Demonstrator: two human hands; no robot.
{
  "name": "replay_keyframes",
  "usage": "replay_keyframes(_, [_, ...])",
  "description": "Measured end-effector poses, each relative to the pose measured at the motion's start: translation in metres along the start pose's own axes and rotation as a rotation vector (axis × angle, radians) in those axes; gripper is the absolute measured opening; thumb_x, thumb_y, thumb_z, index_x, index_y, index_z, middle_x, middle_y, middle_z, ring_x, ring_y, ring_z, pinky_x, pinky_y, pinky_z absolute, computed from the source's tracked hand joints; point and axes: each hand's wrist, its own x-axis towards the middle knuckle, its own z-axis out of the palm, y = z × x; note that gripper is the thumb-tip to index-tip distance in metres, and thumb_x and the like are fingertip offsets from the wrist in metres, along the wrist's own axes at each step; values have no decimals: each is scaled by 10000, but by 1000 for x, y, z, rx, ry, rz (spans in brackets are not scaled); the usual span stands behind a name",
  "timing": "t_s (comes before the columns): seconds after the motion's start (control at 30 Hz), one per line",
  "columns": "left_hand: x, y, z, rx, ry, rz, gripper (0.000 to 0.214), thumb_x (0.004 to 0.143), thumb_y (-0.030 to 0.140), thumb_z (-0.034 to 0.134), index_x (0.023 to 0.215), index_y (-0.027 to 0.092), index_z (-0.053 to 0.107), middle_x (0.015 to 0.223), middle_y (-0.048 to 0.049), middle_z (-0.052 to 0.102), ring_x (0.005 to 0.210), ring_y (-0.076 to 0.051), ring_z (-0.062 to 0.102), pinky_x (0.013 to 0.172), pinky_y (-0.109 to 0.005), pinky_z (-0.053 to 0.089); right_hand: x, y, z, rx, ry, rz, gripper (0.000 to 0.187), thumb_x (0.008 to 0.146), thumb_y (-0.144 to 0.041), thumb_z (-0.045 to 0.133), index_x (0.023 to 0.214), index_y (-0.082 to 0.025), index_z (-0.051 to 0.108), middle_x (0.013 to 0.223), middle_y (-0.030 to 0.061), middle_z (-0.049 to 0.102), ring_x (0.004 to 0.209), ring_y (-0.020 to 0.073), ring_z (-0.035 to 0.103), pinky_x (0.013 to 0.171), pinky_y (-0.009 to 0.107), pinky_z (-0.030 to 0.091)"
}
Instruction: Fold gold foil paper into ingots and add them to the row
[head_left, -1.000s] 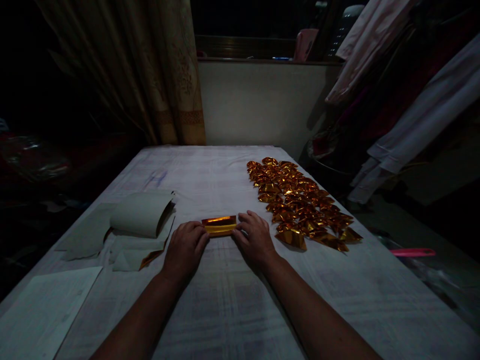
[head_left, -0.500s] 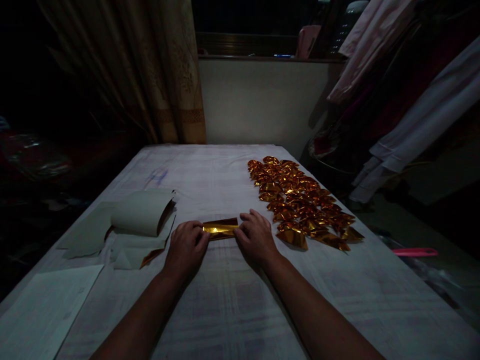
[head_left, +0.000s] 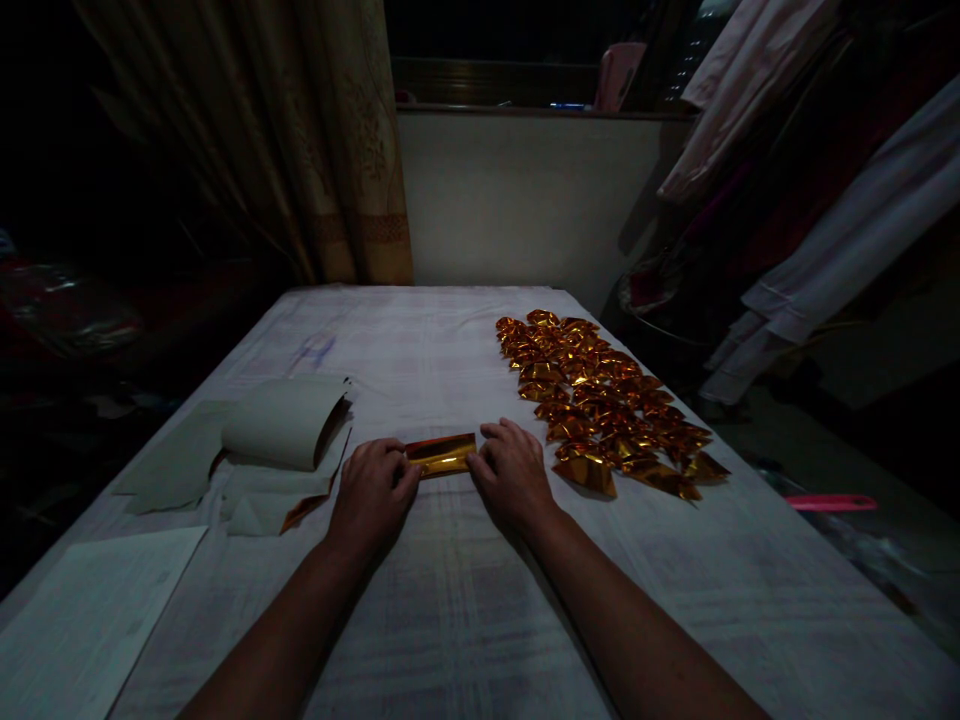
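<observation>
Between my hands lies a narrow folded strip of gold foil paper (head_left: 444,456), its shiny side up on the cloth. My left hand (head_left: 375,490) pinches its left end, thumb and fingers drawn together. At the opposite end my right hand (head_left: 514,470) grips the strip with its thumb at the lower corner and curled fingers above. Right of that hand sits a spread of folded gold foil pieces (head_left: 600,400) with pointed ends. Left of my left hand, pale-backed sheets (head_left: 277,425) lie in a loose, curled stack, with coppery foil showing at their edges.
A checked white cloth (head_left: 450,620) covers the table. Near the left edge lies a white printed sheet (head_left: 97,610). A curtain (head_left: 337,150) hangs beyond the table, clothes (head_left: 847,230) hang at the right, and a pink handle (head_left: 832,503) shows beside the table's right side.
The shine on the foil strip has shifted, and its upper part looks darker and more coppery now. Both hands stay almost in the same place at its ends.
</observation>
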Motion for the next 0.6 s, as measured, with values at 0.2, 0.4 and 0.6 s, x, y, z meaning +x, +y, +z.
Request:
replay_keyframes(0.2, [-1, -3, 4, -10, 18, -4, 240, 887, 303, 585, 667, 209, 597, 1033, -64, 689, 1046, -267, 594, 979, -472, 462, -1, 1, 4, 11, 40, -2, 147, 881, -239, 637, 736, -218, 652, 1261, 86, 681, 1338, 306, 477, 1113, 517, 294])
replay_keyframes(0.4, [-1, -3, 5, 19, 48, 11, 261, 894, 314, 583, 656, 207, 586, 1012, -58, 684, 1007, -261, 599, 941, -461, 477, -1, 2, 5, -10, 62, -14, 143, 875, -253, 648, 734, -225, 645, 1245, 90, 688, 1324, 315, 497, 1105, 524, 303])
replay_keyframes(0.6, [-2, -2, 6, 47, 61, 22, 217, 880, 288, 595, 678, 210, 581, 1010, -67, 687, 1001, -269, 604, 937, -453, 473, -1, 0, 5, -29, 55, -3, 130, 872, -233, 642, 743, -222, 650, 1262, 90, 681, 1313, 304, 507, 1107, 520, 299])
